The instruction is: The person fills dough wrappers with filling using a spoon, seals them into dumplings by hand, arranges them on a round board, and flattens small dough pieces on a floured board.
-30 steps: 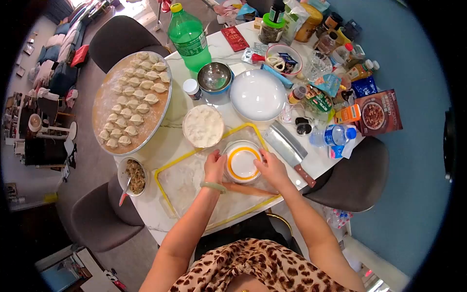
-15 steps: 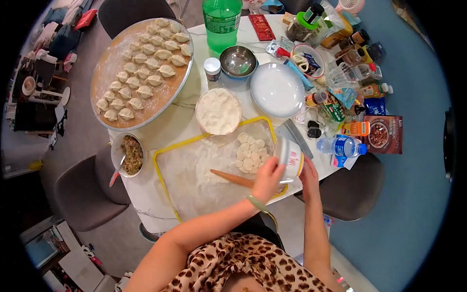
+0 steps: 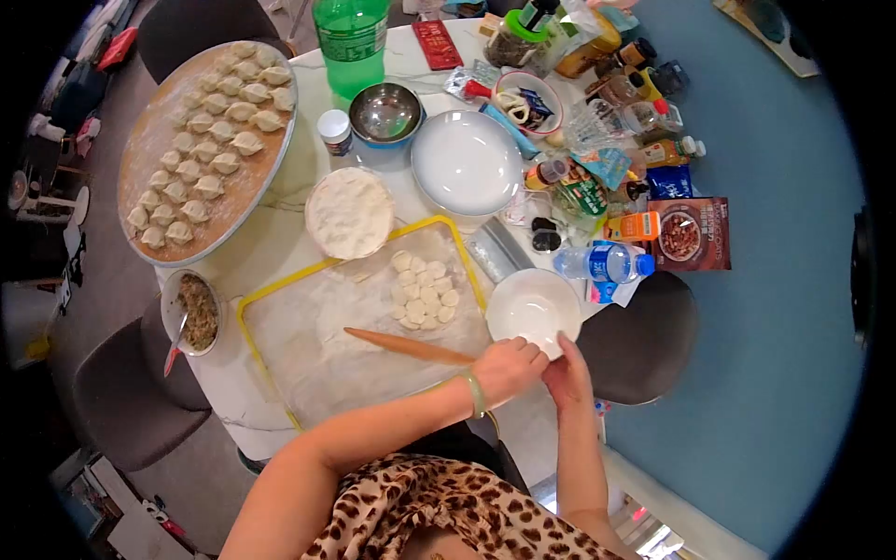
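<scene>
The left hand (image 3: 511, 366), a pale bangle at its wrist, curls its fingers on the near rim of a white bowl (image 3: 534, 303); its fingertips are hidden. The right hand (image 3: 567, 375) grips the same rim just beside it, thumb uppermost. The bowl, its white inside facing up, is held at the table's near edge, toward the right corner. Just left of the hands, a tapered wooden rolling pin (image 3: 407, 346) lies slantwise on a floury, yellow-bordered mat (image 3: 308, 383), which covers the near middle of the table (image 3: 233, 397). On the mat's right side a cluster of small round dough pieces (image 3: 425, 294) waits, neither filled nor folded. Beyond the mat's far edge stands a bowl heaped with white flour (image 3: 350, 213); a shallow white plate (image 3: 467, 163) sits to its right. At the table's left edge, a bowl holds chopped filling (image 3: 199, 308) with a spoon in it, a good amount left. At the far left corner, a large round board (image 3: 140, 140) carries rows of finished, folded dumplings (image 3: 224, 126). So one batch looks shaped, while the dough pieces appear to remain unworked. Bottles and packets (image 3: 644, 131) crowd the table's right edge.
</scene>
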`<state>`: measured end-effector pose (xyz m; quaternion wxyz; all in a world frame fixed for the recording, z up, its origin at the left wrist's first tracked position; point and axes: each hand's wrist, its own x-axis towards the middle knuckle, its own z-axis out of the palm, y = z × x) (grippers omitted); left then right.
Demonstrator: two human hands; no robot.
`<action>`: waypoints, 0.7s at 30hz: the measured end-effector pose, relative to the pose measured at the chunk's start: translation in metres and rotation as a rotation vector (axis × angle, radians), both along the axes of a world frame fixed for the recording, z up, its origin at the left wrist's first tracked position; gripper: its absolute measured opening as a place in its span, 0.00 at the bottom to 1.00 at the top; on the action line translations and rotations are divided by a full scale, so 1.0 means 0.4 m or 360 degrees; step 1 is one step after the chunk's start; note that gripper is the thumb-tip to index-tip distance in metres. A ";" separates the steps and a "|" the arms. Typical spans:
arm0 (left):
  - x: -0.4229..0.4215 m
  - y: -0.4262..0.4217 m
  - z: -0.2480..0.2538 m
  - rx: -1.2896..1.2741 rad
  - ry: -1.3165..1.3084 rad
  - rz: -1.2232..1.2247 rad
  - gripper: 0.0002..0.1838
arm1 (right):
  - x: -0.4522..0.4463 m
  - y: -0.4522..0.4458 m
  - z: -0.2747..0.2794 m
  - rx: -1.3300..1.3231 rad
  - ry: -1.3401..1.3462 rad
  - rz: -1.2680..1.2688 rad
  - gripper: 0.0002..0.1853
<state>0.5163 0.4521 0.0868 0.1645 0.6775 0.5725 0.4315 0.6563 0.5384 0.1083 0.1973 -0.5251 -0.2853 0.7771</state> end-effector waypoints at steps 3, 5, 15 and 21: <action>-0.023 0.009 -0.019 -0.0078 0.0126 0.0052 0.06 | -0.041 0.024 -0.049 0.0041 -0.0021 0.0007 0.25; -0.044 0.026 -0.029 -0.0109 0.0133 0.0105 0.06 | -0.066 0.055 -0.073 0.0071 0.0030 0.0022 0.26; -0.157 -0.075 0.046 -0.0269 -0.0020 0.0463 0.15 | -0.160 0.159 -0.092 -0.0010 0.0092 0.0051 0.26; -0.245 -0.231 0.043 -0.0414 -0.0241 0.0747 0.14 | -0.162 0.176 -0.071 -0.0085 0.0106 0.0041 0.29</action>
